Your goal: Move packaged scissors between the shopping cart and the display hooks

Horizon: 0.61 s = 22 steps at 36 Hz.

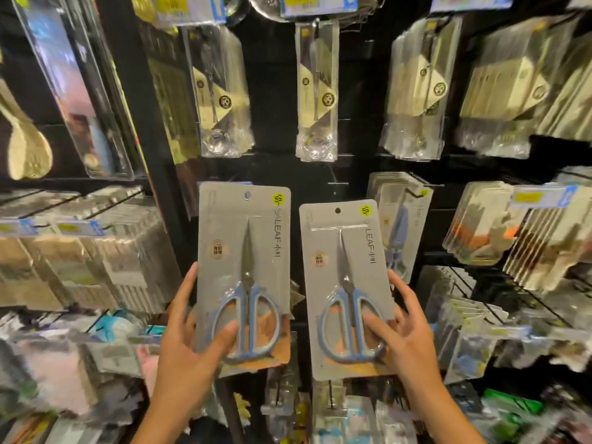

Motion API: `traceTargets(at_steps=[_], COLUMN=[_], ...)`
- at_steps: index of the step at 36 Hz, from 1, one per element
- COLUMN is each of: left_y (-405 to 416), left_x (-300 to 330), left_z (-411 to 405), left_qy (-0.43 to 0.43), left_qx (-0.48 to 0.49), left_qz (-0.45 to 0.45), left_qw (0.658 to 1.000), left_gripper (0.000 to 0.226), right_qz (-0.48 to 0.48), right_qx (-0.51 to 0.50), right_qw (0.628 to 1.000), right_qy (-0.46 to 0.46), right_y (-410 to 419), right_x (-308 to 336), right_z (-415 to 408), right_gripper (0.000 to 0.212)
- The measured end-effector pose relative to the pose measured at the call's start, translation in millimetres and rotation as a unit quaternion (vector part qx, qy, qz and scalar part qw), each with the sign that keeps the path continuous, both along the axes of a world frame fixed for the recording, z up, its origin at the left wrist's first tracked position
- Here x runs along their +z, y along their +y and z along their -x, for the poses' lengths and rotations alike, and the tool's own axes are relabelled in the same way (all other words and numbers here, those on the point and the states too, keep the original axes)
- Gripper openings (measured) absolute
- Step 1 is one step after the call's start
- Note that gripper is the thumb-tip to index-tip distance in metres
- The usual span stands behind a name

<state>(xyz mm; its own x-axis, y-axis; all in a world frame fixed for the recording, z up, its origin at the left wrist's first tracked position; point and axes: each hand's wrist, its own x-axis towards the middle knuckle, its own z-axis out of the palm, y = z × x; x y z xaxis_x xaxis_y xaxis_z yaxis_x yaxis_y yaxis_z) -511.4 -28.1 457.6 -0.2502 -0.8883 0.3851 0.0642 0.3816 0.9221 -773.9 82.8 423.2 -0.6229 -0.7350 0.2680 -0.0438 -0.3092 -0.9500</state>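
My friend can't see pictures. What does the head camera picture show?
Two hands each hold up a grey card pack of blue-handled scissors in front of a shop display: the left hand grips one pack, the right hand grips the other. More packaged goods hang on hooks behind.

The one camera sits on my head and looks forward and slightly down at the display wall (pixel 352 174), close enough that the hanging packs fill the frame edge to edge. My forearms enter from the near bottom edge. The wide lens bows the far left and right sides. No second view shares this
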Motion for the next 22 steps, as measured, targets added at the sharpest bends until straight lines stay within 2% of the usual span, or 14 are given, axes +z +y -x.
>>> traceTargets(at_steps=[11,22], left_y=[-53,-79], left_x=[2,7], left_z=[16,31], left_qy=[0.013,0.018], left_qx=[-0.033,-0.053], left_qz=[0.022,0.034], left_qw=[0.999,0.998], left_gripper=[0.090,0.092], right_qz=[0.001,-0.016], right_qx=[-0.023,-0.041], right_qw=[0.999,0.998], right_qy=[0.048,0.035], right_y=[-42,-64], right_x=[14,4], right_z=[18,28], right_gripper=[0.070,0.068])
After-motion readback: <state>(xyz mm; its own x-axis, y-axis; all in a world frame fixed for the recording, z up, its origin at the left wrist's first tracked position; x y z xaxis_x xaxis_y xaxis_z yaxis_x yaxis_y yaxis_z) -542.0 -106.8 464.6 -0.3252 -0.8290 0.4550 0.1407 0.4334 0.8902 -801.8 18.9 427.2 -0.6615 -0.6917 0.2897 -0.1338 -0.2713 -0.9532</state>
